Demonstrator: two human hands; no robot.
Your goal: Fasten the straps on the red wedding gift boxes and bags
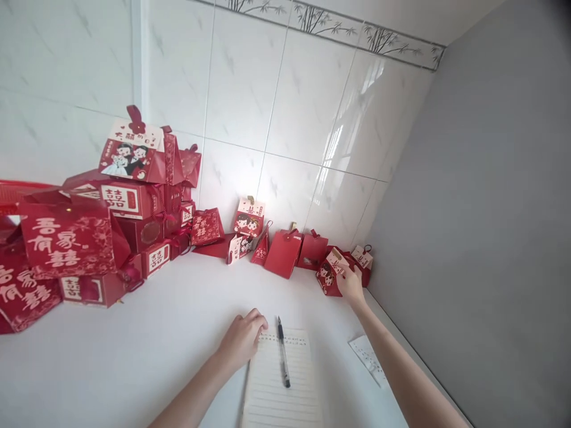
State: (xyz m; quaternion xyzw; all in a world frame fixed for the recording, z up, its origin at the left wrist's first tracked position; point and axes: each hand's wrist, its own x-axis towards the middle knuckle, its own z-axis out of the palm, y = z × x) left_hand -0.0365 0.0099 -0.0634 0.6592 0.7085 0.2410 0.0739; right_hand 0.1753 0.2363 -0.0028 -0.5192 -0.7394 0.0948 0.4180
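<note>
While right hand (350,286) grips, gift box (327,275) red, cartoon-printed.

- Most likely a room in a home, used here as a packing corner.
- Glossy white wall tiles (276,107) with a painted bamboo border (330,24) suggest a kitchen or dining nook.
- A plain grey wall (491,208) meets them at the corner.
- A white table (156,333) carries a pile of red gift boxes (120,202).
- A lined notebook (276,386) and a pen (282,353) lie on it, with no shop or office fittings in view.
</note>
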